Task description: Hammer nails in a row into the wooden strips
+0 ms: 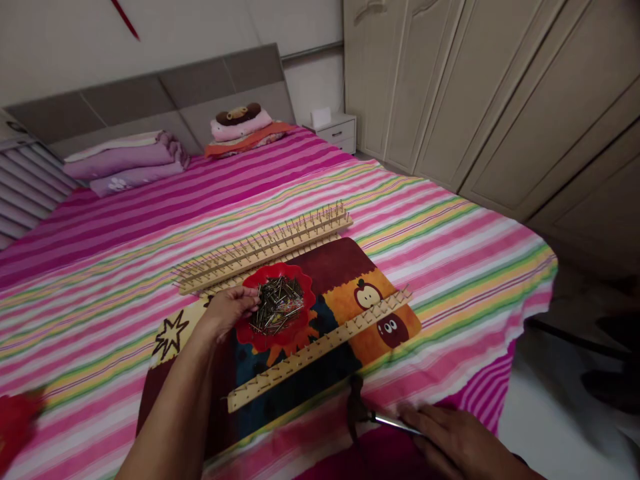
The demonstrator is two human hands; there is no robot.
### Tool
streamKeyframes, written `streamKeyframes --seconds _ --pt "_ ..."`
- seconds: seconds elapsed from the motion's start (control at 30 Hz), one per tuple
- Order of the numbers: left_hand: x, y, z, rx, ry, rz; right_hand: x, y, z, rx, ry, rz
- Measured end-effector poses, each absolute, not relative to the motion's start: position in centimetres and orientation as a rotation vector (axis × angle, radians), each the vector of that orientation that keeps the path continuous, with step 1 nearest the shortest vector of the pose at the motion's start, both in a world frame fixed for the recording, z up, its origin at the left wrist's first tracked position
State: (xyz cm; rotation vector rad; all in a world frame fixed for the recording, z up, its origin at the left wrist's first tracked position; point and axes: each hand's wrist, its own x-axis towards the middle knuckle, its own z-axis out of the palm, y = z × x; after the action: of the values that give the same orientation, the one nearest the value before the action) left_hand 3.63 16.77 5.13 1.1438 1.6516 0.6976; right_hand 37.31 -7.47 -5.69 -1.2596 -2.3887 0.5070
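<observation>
My left hand (234, 308) is at the left rim of a red scalloped bowl (306, 328), its fingertips pinched together beside the nails (280, 303) heaped inside. What those fingertips hold, if anything, is too small to make out. My right hand (445, 433) grips the handle of a hammer (361, 412), whose dark head hangs low near the bed's edge. Between the bowl and me, a wooden strip (310, 353) studded with nails lies across a patterned mat (345, 267). Behind the bowl rest more nail-studded wooden strips (265, 250), side by side.
A striped bedspread (440, 253) covers the bed under everything. Folded bedding (130, 160) and a stack of folded cloths (245, 130) lie by the headboard (175, 100). Wardrobe doors (440, 87) and a small nightstand (340, 133) stand beyond. Something red (17, 427) shows at lower left.
</observation>
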Motion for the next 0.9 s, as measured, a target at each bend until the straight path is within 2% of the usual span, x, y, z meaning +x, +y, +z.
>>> streamKeyframes --seconds 0.27,0.43,0.73,0.9 --pt "3.8 17.1 3.7 1.4 1.723 0.563 37.4 -7.3 -5.7 -1.257 -2.377 0.519" --pt "5.6 16.6 4.3 1.806 1.861 0.4 37.4 -7.3 -5.7 -1.297 -2.341 0.574" --pt "10.2 15.8 3.6 2.258 1.737 -0.177 37.4 -7.4 -5.6 -1.301 -2.323 0.585" --pt "11.4 16.0 4.8 2.344 1.656 -0.368 37.4 -7.4 -5.6 -1.298 -2.35 0.577"
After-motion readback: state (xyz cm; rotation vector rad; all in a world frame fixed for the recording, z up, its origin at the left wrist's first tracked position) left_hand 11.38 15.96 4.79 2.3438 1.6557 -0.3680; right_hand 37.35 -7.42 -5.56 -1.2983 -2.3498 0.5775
